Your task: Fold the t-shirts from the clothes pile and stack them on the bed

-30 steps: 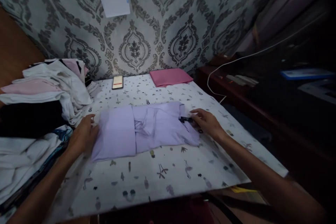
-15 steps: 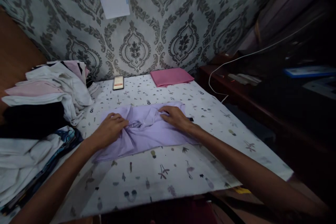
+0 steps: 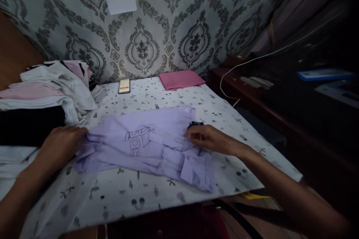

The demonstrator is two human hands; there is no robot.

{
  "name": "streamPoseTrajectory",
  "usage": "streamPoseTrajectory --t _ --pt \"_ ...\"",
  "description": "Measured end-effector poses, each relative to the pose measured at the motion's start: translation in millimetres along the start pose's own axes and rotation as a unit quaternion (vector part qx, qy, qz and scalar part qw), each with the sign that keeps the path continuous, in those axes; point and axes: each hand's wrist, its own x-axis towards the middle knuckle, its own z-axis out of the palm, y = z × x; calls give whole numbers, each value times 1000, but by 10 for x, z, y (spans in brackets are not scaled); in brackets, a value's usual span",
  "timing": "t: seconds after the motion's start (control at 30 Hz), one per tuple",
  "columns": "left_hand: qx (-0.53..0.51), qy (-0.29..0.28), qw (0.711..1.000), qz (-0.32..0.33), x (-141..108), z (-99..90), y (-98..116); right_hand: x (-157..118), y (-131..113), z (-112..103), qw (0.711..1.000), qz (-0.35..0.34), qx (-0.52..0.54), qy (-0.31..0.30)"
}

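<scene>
A lavender T-shirt (image 3: 117, 127) with dark outlined lettering lies wrinkled across the white patterned cloth (image 3: 120, 205). At its left end, my left hand (image 3: 63, 143) is closed on the fabric, with the fingertips partly hidden. My right hand (image 3: 210, 139) is over the shirt's right end, fingers bent and apart, the fingertips at the fabric. A small black label (image 3: 195, 124) shows just beyond those fingers. Loose folds of the shirt bunch below my right hand.
Piled white, pink and black clothes (image 3: 60, 86) stand at the left. A folded pink cloth (image 3: 181, 79) and a phone (image 3: 124, 86) with a lit screen lie toward the wall. A white cable (image 3: 252, 62) hangs over the dark furniture (image 3: 244, 93) on the right.
The bunched shirt has been spread wider, and its lettering now shows. My left hand has moved left with the fabric; my right hand has shifted right, toward the label.
</scene>
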Motion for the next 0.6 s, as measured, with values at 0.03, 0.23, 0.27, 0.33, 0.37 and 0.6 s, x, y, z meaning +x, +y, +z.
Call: streamPoseTrajectory --t 0.03,0.23,0.27,0.33,0.37,0.6 --pt "-7 5 1000 12 62 -8 129 63 62 4 996 -5 -71 48" --pt "-47 -19 988 147 369 115 787 272 123 130 959 -21 -279 46" --pt "-39 -17 988 148 398 141 836 281 108 160 959 -23 -275 63" --pt "-40 -11 990 135 453 179 860 300 97 207 967 -32 -231 105" --pt "-58 -8 991 123 488 191 833 318 107 217 973 -35 -188 127" --pt "-379 166 900 -137 974 131 38 875 195 -288 905 52 322 273"
